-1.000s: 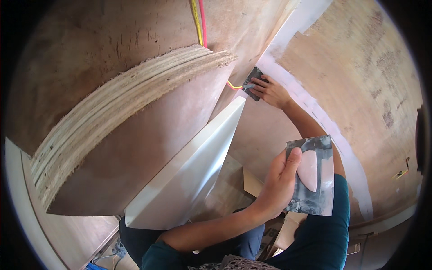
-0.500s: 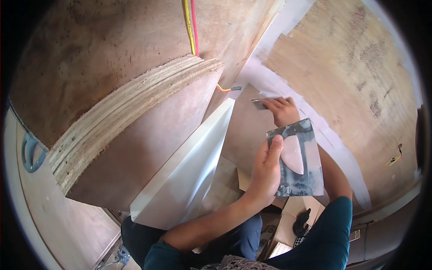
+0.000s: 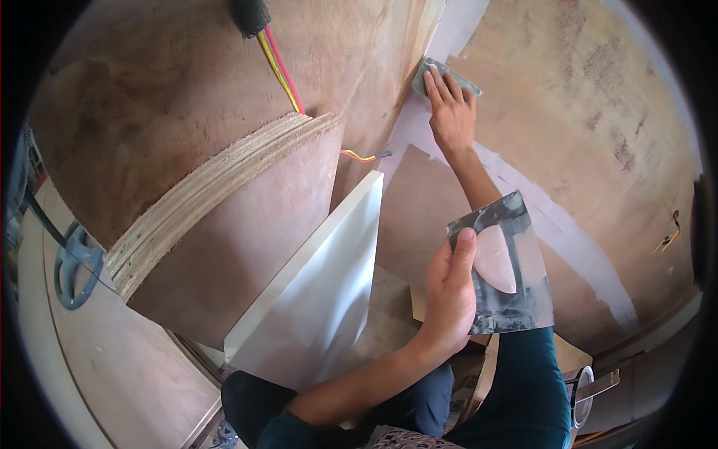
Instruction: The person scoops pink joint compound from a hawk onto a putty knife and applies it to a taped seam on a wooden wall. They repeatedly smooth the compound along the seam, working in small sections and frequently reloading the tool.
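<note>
My left hand [image 3: 447,303] grips a dark, smeared rectangular board [image 3: 532,266] by its left edge, the thumb lying on top. A smooth half-oval lump of pink putty [image 3: 496,260] sits on the board beside the thumb. Farther up, my right hand [image 3: 454,120] presses a flat, grey-green scraper [image 3: 421,81] against the wall at the inner corner, its fingers laid along the blade. Pale pink filler [image 3: 407,126] runs down this corner and curves to the right across the plywood wall [image 3: 553,165]. The blade's underside is hidden.
A curved, layered plywood edge [image 3: 217,179] juts out at the left. In front of it a white panel [image 3: 314,299] stands tilted. Red and yellow wires [image 3: 280,71] hang above; a short wire [image 3: 363,157] pokes out near the corner. A tin [image 3: 583,400] stands lower right.
My right hand has moved up and away to the wall corner, where its scraper now meets the filled seam. The board in my left hand has barely shifted. The view has turned slightly.
</note>
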